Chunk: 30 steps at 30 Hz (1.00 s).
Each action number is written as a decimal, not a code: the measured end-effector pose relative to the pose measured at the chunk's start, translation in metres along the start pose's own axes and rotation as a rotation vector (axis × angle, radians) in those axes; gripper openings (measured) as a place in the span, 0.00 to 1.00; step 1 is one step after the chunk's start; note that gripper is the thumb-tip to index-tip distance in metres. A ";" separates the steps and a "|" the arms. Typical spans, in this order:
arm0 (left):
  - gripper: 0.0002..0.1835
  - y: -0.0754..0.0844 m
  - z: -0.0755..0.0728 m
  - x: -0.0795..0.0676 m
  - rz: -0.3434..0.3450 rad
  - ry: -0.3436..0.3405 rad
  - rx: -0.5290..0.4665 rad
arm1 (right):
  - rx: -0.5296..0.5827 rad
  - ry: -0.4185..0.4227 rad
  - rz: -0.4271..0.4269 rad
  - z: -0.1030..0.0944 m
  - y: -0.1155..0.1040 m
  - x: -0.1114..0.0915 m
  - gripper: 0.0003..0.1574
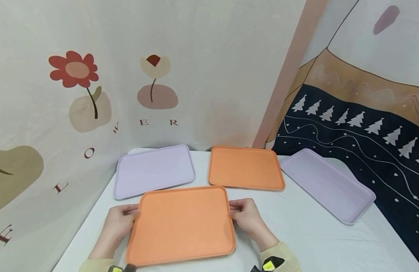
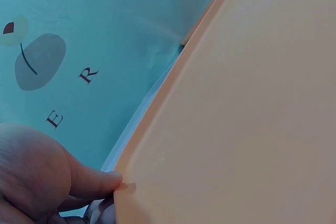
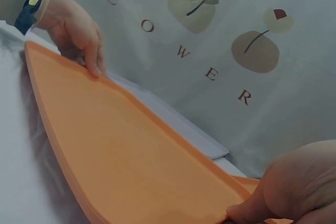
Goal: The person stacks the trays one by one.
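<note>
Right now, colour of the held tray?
The held tray is orange; head view shows it best.

My left hand (image 1: 118, 223) grips the left rim of the front orange tray (image 1: 182, 226); my right hand (image 1: 247, 217) grips its right rim. Both hold points lie above the midpoint of the sides. Behind it, on the white tabletop (image 1: 277, 230), I see three trays: left lilac tray (image 1: 155, 172), rear orange tray (image 1: 246, 168), right lilac tray (image 1: 328, 185), the last set diagonally. The front tray's far edge overlaps my view of the left lilac tray. A pale backdrop (image 1: 213, 56) bears flowers and lettering; dark fabric (image 1: 332, 130) at right bears white trees.
</note>
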<state>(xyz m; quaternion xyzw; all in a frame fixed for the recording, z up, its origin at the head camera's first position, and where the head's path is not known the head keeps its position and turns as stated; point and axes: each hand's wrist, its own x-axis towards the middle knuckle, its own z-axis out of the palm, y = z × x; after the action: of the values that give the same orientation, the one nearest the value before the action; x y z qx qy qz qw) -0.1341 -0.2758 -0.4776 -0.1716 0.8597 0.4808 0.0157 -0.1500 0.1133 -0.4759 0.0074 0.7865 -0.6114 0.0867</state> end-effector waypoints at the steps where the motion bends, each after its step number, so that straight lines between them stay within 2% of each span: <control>1: 0.17 0.000 0.000 0.000 -0.004 -0.002 -0.005 | 0.010 -0.001 0.001 -0.001 0.000 0.000 0.19; 8: 0.18 0.003 -0.001 -0.002 -0.016 -0.012 -0.043 | 0.067 0.002 0.012 -0.006 -0.002 0.001 0.18; 17: 0.19 0.016 -0.005 -0.003 0.022 0.005 -0.058 | 0.078 0.045 0.040 -0.013 -0.007 0.001 0.17; 30: 0.21 0.035 -0.003 -0.008 0.021 -0.043 -0.190 | 0.128 0.085 -0.041 -0.032 -0.013 -0.001 0.16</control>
<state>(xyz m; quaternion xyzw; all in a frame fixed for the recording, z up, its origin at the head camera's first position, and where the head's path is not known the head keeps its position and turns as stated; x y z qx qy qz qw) -0.1374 -0.2595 -0.4459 -0.1529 0.8116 0.5638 0.0125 -0.1551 0.1415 -0.4560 0.0227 0.7489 -0.6610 0.0400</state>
